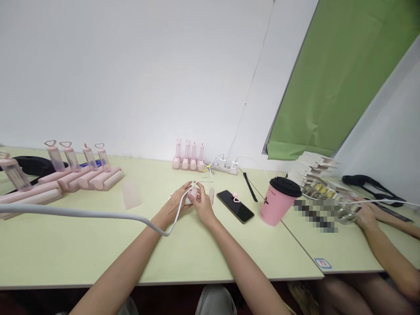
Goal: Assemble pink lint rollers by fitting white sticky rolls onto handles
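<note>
Near the middle of the pale green table, my left hand and my right hand meet around a small pale pink and white piece. The fingers of both hands are closed on it and cover much of its shape. A white cable passes in front of my left hand. Right of my right hand lies a small pink part. Beside that is a black phone with a pink heart-topped piece on it.
Pink devices with clear tubes stand at the left, with a translucent pink sheet nearby. Small pink devices and a power strip sit by the wall. A pink cup stands right; another person's hands are beyond.
</note>
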Available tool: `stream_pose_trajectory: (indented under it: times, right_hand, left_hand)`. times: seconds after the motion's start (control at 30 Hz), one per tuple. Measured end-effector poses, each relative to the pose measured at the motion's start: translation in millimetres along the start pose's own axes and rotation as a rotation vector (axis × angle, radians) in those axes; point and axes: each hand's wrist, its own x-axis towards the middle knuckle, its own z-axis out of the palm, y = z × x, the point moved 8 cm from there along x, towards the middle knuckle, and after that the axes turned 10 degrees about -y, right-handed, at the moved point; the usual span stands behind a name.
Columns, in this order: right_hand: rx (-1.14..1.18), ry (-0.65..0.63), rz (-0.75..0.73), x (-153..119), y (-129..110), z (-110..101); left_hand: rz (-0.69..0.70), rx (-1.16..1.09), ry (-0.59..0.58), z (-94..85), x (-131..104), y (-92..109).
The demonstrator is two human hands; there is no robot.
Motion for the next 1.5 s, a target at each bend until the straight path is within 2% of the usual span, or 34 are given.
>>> stream_pose_trajectory:
  times: [0.17,0.23,0.33,0.43,0.53,0.63,0.73,0.87,1.0,1.1,1.17,1.23,1.37,1.5]
  right_hand:
    - [-0.428,0.046,-0.084,-4,-20,-4]
    - [-0.607,0.041,-0.102,-3,-25,-2]
    - [-0.8,0.018,-0.048,2,-23,2]
    - [-0.888,-0.057,-0.005,4,-18,7]
    - [-0.911,-0.135,0.021,2,-15,9]
    - [-0.911,-0.188,0.054,-1,-13,7]
    - [-0.858,-0.197,0.063,-3,-11,7]
    - [-0.783,-0.208,0.003,-3,-7,12]
    - [-0.759,-0.209,-0.056,-4,-5,17]
    - [-0.657,-0.182,-0.087,-5,-8,16]
    - [-0.522,-0.13,-0.107,-5,-11,11]
    - [-0.276,-0.097,-0.097,-4,-8,7]
    - [0.197,-0.061,0.027,4,13,5]
    - [0.292,0.047,0.103,11,26,-1]
  left_hand:
    - [0.064,-0.006,0.055,-9.5,-2,14]
    - [0.087,0.029,0.086,-10.1,-4,12]
    - [0.078,0.117,0.091,-4.5,-5,3]
    - [0.077,0.233,0.081,2.3,-6,-3]
    - [0.126,0.323,0.083,5.5,-7,1]
    - [0.096,0.329,0.062,6.3,-7,3]
    - [0.055,0.329,0.041,7.2,-8,1]
    - [0.1,0.376,0.051,7.0,-11,3]
    - [0.122,0.409,0.048,0.6,-15,12]
    - [0.081,0.407,0.022,-5.2,-17,18]
    - [0.049,0.4,0.05,-11.7,-19,21]
    - [0.043,0.39,0.104,-19.0,-21,24]
    - [0.035,0.484,0.206,-27.4,-21,24]
    - [-0.034,0.641,0.234,-23.9,-16,16]
